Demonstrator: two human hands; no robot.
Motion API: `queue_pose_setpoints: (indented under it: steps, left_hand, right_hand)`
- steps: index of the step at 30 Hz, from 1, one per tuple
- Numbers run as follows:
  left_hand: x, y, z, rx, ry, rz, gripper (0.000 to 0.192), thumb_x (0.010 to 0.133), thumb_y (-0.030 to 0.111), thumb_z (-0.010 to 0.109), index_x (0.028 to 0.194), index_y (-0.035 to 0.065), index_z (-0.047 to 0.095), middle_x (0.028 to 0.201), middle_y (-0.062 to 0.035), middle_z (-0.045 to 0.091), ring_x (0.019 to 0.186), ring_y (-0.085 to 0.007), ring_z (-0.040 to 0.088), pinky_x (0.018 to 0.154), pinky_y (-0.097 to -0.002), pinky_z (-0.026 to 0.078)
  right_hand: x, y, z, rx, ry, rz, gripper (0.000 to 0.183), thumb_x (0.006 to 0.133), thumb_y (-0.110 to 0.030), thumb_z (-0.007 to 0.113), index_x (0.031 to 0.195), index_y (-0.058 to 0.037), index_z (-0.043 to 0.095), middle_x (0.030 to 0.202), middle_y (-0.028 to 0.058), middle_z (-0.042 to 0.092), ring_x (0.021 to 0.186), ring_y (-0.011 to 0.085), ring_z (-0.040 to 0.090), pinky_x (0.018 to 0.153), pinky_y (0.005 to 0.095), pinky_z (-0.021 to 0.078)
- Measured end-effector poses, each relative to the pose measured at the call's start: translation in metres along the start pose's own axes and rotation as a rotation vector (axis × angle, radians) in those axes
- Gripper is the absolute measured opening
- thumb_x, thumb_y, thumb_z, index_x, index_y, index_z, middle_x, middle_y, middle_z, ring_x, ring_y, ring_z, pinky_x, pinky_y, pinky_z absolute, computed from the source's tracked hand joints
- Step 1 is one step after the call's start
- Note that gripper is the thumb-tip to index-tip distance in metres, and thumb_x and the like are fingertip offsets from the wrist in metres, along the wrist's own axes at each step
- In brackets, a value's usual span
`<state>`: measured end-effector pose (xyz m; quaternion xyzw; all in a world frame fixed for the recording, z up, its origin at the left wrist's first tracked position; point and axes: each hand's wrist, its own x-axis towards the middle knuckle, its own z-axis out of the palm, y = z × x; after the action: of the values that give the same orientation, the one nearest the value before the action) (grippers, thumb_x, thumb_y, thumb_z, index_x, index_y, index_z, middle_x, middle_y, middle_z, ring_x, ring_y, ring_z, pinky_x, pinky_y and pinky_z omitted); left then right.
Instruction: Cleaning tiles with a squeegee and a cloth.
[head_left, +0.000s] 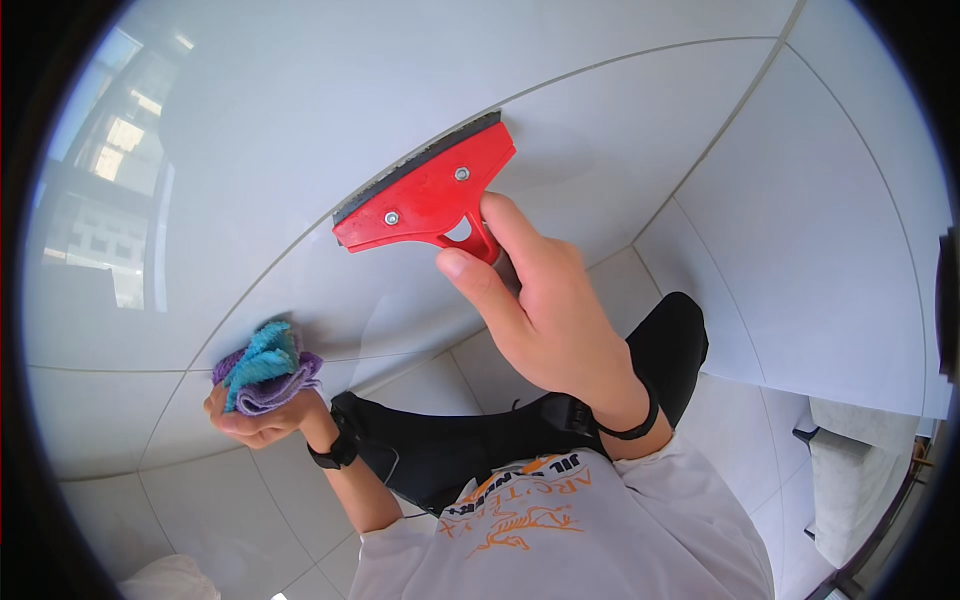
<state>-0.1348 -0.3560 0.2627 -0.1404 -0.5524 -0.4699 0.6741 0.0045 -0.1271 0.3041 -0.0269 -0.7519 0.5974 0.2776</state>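
Note:
A red plastic scraper (431, 201) with a dark blade edge and two bolts is gripped by its handle in my right hand (544, 304). The blade lies along a grout line of the glossy white tiled wall (315, 135); whether it presses on the tile, I cannot tell. Lower on the left, my left hand (262, 420) clasps a bunched cloth (266, 364), turquoise and purple. That cloth is close against the wall near a joint between tiles. Both wrists wear black bands.
Two tiled walls meet at a corner (652, 225) on the right. Below lies a pale tiled floor (210, 510). Grey upholstered furniture (851, 487) stands at the lower right. A pale rounded object (171, 577) shows at the bottom left. My bent knee (671, 330) is near the corner.

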Motion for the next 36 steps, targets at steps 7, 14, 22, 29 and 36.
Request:
queue_pose_setpoints:
  steps: [7, 14, 22, 29, 36]
  left_hand:
    - [-0.004, 0.0, -0.002, -0.056, -0.017, -0.045, 0.043, 0.1, 0.029, 0.041, 0.074, -0.0031, 0.054, 0.071, -0.0093, 0.054, 0.062, -0.0198, 0.052, 0.054, -0.0331, 0.045]
    - [-0.008, -0.005, -0.004, -0.065, -0.033, 0.001, 0.044, 0.1, 0.03, 0.041, 0.075, -0.0037, 0.055, 0.072, -0.0097, 0.054, 0.062, -0.0198, 0.052, 0.055, -0.0329, 0.044]
    - [-0.01, -0.004, -0.003, -0.081, 0.003, -0.021, 0.043, 0.1, 0.03, 0.043, 0.078, -0.0047, 0.056, 0.073, -0.0103, 0.055, 0.063, -0.0204, 0.053, 0.055, -0.0327, 0.046]
    - [-0.011, -0.002, -0.003, -0.065, 0.018, -0.061, 0.044, 0.1, 0.03, 0.043, 0.077, -0.0049, 0.056, 0.072, -0.0104, 0.056, 0.062, -0.0203, 0.055, 0.054, -0.0328, 0.048]
    - [-0.013, -0.004, -0.005, -0.07, -0.015, -0.034, 0.046, 0.101, 0.031, 0.042, 0.077, -0.0055, 0.055, 0.073, -0.0121, 0.057, 0.062, -0.0212, 0.056, 0.053, -0.033, 0.049]
  right_hand:
    - [-0.003, 0.001, -0.012, 0.069, -0.018, 0.043, 0.025, 0.095, -0.016, 0.055, 0.107, 0.0026, 0.043, 0.065, 0.0159, 0.053, 0.051, 0.0309, 0.048, 0.049, 0.0377, 0.0369]
    - [0.002, 0.002, -0.022, 0.026, 0.027, -0.021, 0.023, 0.096, -0.018, 0.054, 0.104, 0.0017, 0.047, 0.062, 0.0079, 0.046, 0.051, 0.0181, 0.038, 0.049, 0.0306, 0.0304]
    - [0.006, 0.001, -0.026, -0.01, -0.008, -0.007, 0.026, 0.095, -0.017, 0.056, 0.105, 0.0038, 0.043, 0.061, 0.0169, 0.051, 0.049, 0.0326, 0.046, 0.048, 0.0399, 0.0338]
    - [0.006, 0.004, -0.029, -0.027, -0.016, -0.007, 0.026, 0.095, -0.018, 0.056, 0.105, 0.003, 0.043, 0.062, 0.016, 0.051, 0.05, 0.0318, 0.047, 0.048, 0.0396, 0.0344]
    - [0.005, 0.006, -0.031, -0.034, -0.018, 0.011, 0.027, 0.094, -0.02, 0.056, 0.104, 0.0022, 0.044, 0.061, 0.0153, 0.049, 0.05, 0.0296, 0.047, 0.049, 0.0378, 0.0341]
